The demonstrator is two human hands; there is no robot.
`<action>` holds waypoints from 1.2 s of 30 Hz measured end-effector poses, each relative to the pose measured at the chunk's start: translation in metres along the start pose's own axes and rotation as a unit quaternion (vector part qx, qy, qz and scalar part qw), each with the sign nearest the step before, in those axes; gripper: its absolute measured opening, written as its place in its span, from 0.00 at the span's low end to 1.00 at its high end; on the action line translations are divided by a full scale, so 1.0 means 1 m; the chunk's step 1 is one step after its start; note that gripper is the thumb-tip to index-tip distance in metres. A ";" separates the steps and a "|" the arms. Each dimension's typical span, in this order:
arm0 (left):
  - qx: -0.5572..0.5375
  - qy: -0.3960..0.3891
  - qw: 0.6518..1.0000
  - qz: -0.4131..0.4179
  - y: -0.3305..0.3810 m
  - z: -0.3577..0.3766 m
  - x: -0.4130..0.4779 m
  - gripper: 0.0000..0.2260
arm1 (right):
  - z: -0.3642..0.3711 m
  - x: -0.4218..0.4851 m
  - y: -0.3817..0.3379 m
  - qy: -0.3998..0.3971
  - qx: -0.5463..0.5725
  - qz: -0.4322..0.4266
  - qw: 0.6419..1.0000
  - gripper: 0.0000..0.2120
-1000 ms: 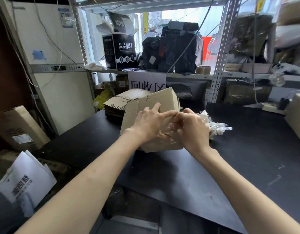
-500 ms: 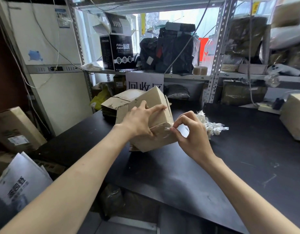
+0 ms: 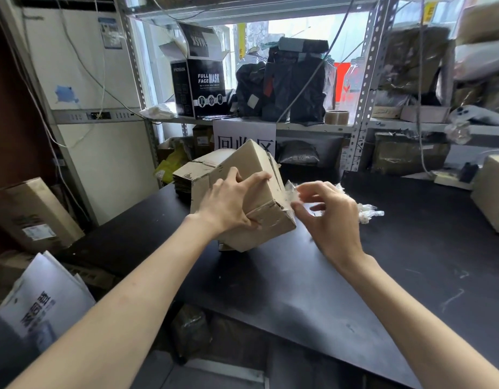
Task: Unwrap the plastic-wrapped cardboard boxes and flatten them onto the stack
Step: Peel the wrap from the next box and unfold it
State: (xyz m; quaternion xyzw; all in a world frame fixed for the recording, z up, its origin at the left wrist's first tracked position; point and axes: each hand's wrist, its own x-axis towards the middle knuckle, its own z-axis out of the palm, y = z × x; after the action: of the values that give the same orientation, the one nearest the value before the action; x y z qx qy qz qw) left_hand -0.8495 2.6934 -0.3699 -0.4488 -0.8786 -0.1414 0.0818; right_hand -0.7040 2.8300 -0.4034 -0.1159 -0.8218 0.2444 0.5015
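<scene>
One of our hands, the left hand (image 3: 231, 203), clamps the tilted box (image 3: 251, 167) just in front of the stack (image 3: 186, 174); if the right hand (image 3: 329, 220), its grip too blurred to tell, yanks the clinging plastic wrap (image 3: 289, 192), the box may twist free.

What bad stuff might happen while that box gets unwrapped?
The cardboard box stands tilted on the black table, gripped only by the left hand, so a hard tug might make it slip. The clear plastic wrap at its corner, beside the right hand, looks thin and may tear, leaving bits stuck on.
</scene>
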 end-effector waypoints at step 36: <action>-0.138 -0.002 0.990 -0.030 -0.014 0.000 0.000 0.42 | -0.004 -0.014 0.040 -0.134 -0.165 -0.235 0.949 0.07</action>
State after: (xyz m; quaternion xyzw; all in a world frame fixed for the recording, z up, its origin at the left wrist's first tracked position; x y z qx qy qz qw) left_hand -0.8603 2.6856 -0.3723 -0.4292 -0.8639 -0.2632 0.0131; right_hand -0.6960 2.8596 -0.4336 0.0335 -0.9142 -0.0058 0.4038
